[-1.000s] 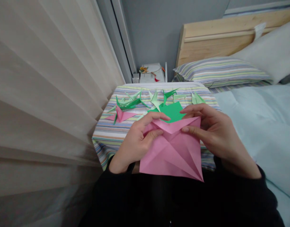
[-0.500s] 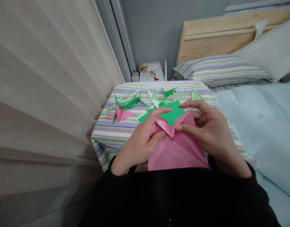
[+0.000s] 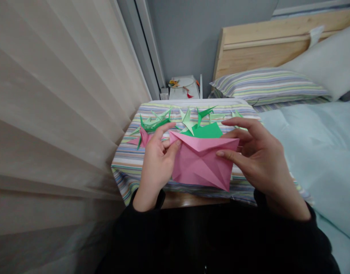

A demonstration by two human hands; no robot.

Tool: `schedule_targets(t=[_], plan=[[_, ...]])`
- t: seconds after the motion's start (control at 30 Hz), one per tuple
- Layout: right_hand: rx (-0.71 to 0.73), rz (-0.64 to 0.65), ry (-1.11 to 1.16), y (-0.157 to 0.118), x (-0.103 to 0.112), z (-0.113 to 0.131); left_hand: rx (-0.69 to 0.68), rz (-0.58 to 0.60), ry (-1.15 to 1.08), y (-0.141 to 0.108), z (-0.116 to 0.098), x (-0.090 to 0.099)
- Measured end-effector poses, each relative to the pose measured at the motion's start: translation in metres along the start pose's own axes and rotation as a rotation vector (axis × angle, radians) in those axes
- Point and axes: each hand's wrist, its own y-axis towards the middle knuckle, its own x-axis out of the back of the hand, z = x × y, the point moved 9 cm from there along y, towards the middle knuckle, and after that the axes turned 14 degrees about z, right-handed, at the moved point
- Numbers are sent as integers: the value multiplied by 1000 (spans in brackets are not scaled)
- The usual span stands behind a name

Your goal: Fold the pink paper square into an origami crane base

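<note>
The left thumb (image 3: pixel 174 148) presses the near face of a pink origami sheet (image 3: pixel 202 163) at its upper left corner, and the left hand (image 3: pixel 157 165) grips it there, its index finger stretched up past the edge. On the other side, the right hand (image 3: pixel 260 154) pinches the sheet by its right edge, thumb in front and fingers behind, the index finger raised clear of the paper. The sheet, creased corner to corner with its top edge dipping at the middle, is held up between the hands, over the near part of a striped tablecloth (image 3: pixel 130 158).

Just beyond it I see flat green paper (image 3: pixel 207 130), partly hidden. Left of that, a pink origami crane (image 3: pixel 144 137) sits behind the left hand, against a cluster of green cranes (image 3: pixel 157 123). A pale green crane (image 3: pixel 187 120) and a dark green crane (image 3: pixel 203 114) stand farther back.

The curtain (image 3: pixel 63 95) hangs at left; the pale blue quilt (image 3: pixel 306 148) and striped pillow (image 3: pixel 272 85) lie at right, below a wooden headboard (image 3: pixel 251 57).
</note>
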Motion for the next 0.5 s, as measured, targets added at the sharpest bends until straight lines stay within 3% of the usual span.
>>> schedule_targets(t=[0.2,0.37,0.5], plan=[[125,128,-330,-1,-6,17,6,27,-13,-1,3,3],[163,178,-342,3,-18,23,-8,128,18,1,-5,-13],[112,168,-308,4,-17,15,-39,220,90,2,-10,-23]])
